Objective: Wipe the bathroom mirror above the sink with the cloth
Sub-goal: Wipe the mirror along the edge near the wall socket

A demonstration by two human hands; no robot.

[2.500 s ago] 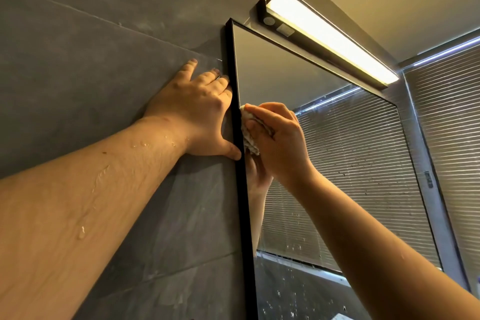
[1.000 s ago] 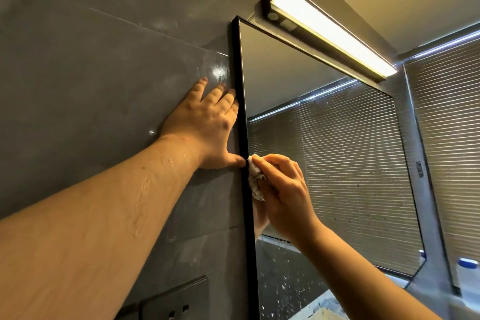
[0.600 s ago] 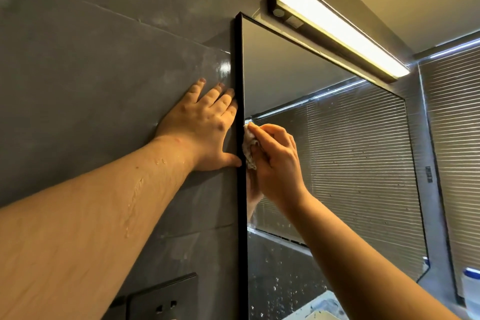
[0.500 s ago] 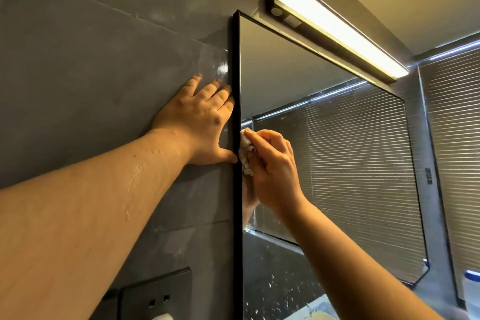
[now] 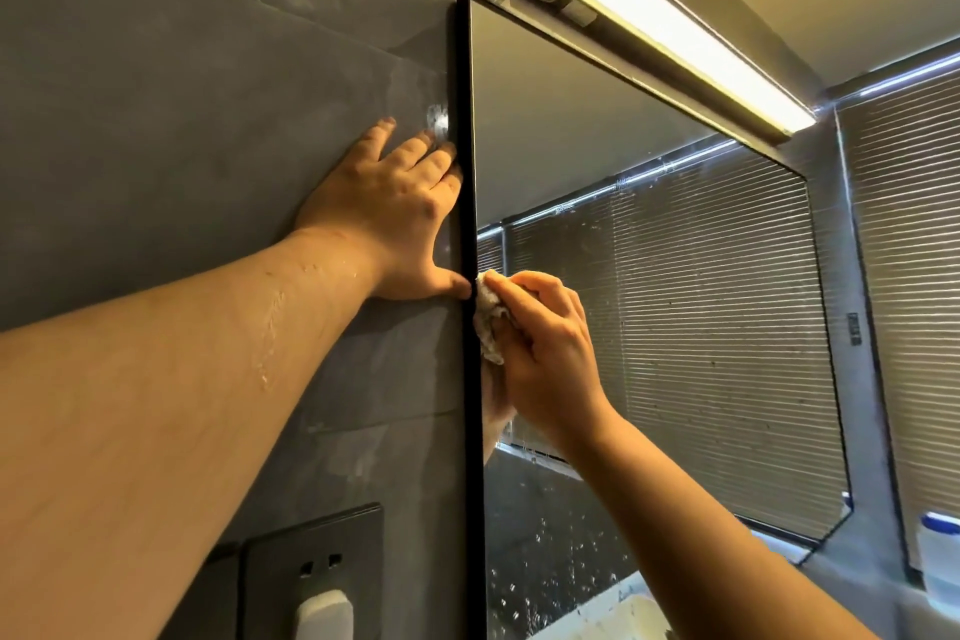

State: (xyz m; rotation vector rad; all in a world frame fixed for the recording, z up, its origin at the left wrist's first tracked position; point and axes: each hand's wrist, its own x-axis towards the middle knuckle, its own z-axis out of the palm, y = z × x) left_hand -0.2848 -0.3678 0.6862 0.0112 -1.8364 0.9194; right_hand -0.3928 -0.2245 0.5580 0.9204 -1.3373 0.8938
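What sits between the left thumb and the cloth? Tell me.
Only the mirror's black frame: the left hand thumb touches one side, the cloth the other, in the head view.

Your left hand (image 5: pixel 395 218) lies on the wall (image 5: pixel 182 120) left of the mirror (image 5: pixel 649 327); your right hand (image 5: pixel 545 348) presses the cloth (image 5: pixel 488 317) against its left edge.
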